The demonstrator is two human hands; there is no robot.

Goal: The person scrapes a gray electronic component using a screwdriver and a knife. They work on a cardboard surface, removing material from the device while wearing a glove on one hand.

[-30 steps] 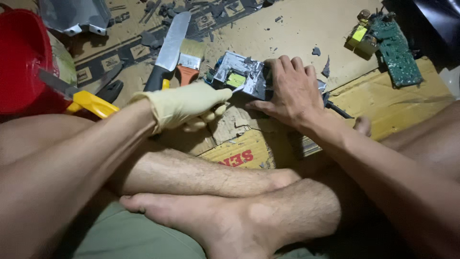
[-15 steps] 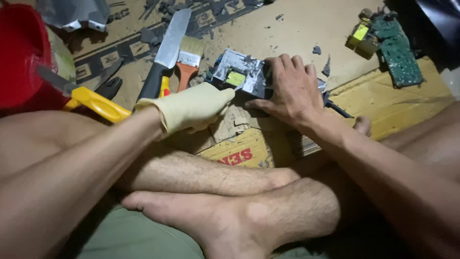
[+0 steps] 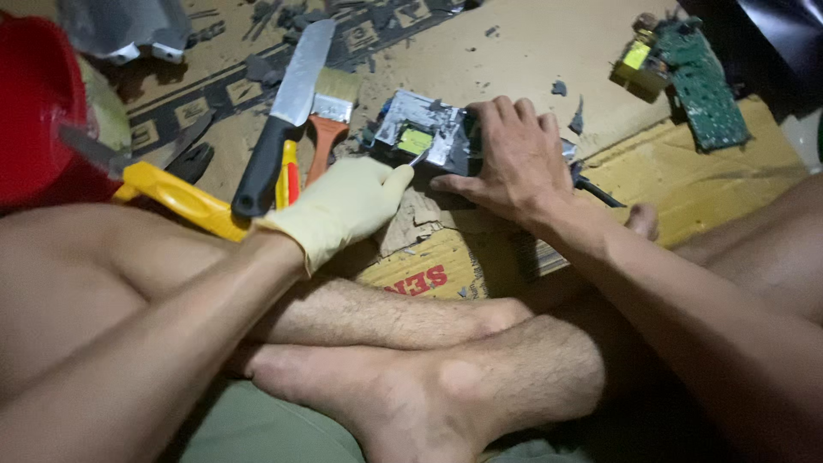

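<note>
A person sits cross-legged on the floor over flattened brown cardboard (image 3: 531, 51), its matte surface dusted with grey crumbs and printed with a band of dark rectangular marks at the upper left; a torn corner near the shins carries red block lettering. A glossy red plastic tub (image 3: 34, 111) fills the left edge. A green circuit board (image 3: 703, 81), long and rectangular with a yellow block at its near end, lies well apart at the upper right. A kitchen knife (image 3: 287, 111) with a broad steel blade and black handle lies beside a flat paintbrush (image 3: 330, 116) with pale bristles and an orange handle, and a yellow-handled tool (image 3: 180, 201) rests near the left arm. The bare right hand (image 3: 506, 159) presses flat, fingers spread, on a small grey metal-cased component (image 3: 424, 129) bearing a yellow rectangular label, pinning it to the cardboard. The left hand (image 3: 343, 210), in a cream rubber glove, is curled closed around a thin metal tool (image 3: 417, 158) whose tip touches the component's near edge.
</note>
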